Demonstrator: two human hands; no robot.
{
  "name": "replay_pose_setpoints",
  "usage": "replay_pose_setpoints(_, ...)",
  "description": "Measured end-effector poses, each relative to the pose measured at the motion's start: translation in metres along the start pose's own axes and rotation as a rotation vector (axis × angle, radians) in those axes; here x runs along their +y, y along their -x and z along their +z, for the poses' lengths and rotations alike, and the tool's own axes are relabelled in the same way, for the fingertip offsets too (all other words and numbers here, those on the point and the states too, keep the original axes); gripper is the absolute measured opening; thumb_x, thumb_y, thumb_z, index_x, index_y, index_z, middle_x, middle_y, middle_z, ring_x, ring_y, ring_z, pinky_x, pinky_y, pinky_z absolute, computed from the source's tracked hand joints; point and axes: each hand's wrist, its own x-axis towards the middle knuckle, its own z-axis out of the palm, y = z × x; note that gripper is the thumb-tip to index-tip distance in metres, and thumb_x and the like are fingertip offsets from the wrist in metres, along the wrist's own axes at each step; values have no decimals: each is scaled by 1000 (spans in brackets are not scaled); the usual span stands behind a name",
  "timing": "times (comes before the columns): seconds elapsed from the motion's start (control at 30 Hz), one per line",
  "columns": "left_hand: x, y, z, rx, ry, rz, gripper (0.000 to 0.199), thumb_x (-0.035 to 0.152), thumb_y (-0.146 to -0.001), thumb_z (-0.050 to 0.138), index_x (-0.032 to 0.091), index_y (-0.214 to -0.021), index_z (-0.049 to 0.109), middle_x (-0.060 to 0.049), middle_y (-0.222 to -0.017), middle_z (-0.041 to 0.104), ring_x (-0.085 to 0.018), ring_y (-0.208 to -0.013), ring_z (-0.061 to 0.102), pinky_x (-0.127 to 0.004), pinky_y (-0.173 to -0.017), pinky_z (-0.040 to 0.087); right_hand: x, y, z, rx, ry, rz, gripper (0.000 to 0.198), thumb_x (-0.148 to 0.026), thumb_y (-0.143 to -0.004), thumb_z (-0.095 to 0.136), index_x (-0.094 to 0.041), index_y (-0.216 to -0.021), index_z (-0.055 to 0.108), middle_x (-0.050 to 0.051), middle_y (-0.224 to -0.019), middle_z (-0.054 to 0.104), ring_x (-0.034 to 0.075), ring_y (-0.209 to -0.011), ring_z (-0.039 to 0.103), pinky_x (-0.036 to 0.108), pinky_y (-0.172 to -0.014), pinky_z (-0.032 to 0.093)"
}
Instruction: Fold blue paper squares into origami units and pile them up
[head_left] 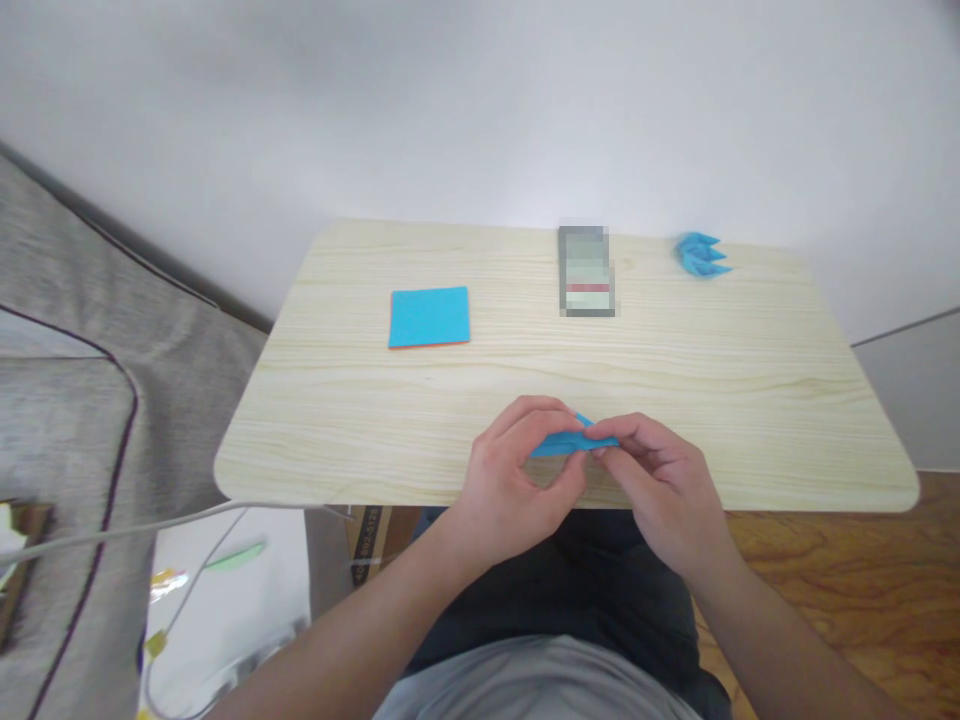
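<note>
In the head view, a narrow folded piece of bright blue paper [559, 443] is held just above the near edge of a pale wood-grain tabletop [337, 420], a little right of its middle. The left hand [517, 475] curls around it, thumb and fingers closed narrowly on it; the right hand [664, 480] pinches its right end between thumb and fingertips.

Farther off, at left, lies a flat rectangular stack of blue paper [429, 317] with an orange-red lower edge. A dark-edged rectangular device [586, 271], its face blurred, lies at the far middle, and a spiky folded blue paper shape [701, 255] at far right.

Below the table's near edge, left of the legs, is a brown cardboard box [397, 530] with a black printed strip; its contents are hidden.
</note>
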Motion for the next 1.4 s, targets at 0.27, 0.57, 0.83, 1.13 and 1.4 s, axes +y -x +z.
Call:
replay_pose_setpoints(0.27, -13, -9, -2, -43, -91, 46, 26, 10, -84, 67, 22, -107, 70, -7, -112, 70, -19, -108, 67, -37, -96, 58, 6, -15, -5, -4, 223, -156, 12, -30, -94, 68, -26, -103, 75, 3, -103, 76, 22, -98, 69, 40, -92, 53)
replay_pose_setpoints(0.57, -28, -29, 3, -192, -347, 81, 13, 15, -91, 62, 19, -100, 70, -6, -107, 73, -21, -105, 66, -39, -98, 51, 15, -43, -13, 67, 618, -537, 11, -18, -92, 67, -25, -97, 73, 5, -100, 73, 24, -101, 64, 43, -92, 51)
replay_pose_setpoints(0.83, -30, -28, 1, -225, -595, 166, 14, 22, -96, 59, 21, -93, 73, -7, -99, 73, -25, -105, 61, -43, -95, 44, 21, -47, -22, 4, 803, -601, 10, -19, -95, 63, -23, -97, 72, 6, -103, 74, 26, -102, 62, 45, -90, 47)
replay_pose_setpoints(1.13, -33, -23, -10, -243, -586, 52, 14, 25, -97, 60, 23, -93, 74, -5, -95, 71, -23, -98, 58, -41, -86, 41, 11, -53, -28, -122, 970, -552, 9, -25, -97, 62, -23, -96, 70, 7, -104, 71, 27, -101, 60, 43, -87, 44)
replay_pose_setpoints(1.4, -30, -28, -10, -259, -553, -55, 9, 24, -96, 63, 24, -94, 72, -3, -99, 71, -24, -102, 56, -43, -88, 40, -1, -61, -28, -219, 1065, -567, 12, -30, -99, 61, -23, -105, 69, 7, -102, 69, 27, -99, 57, 42, -86, 42)
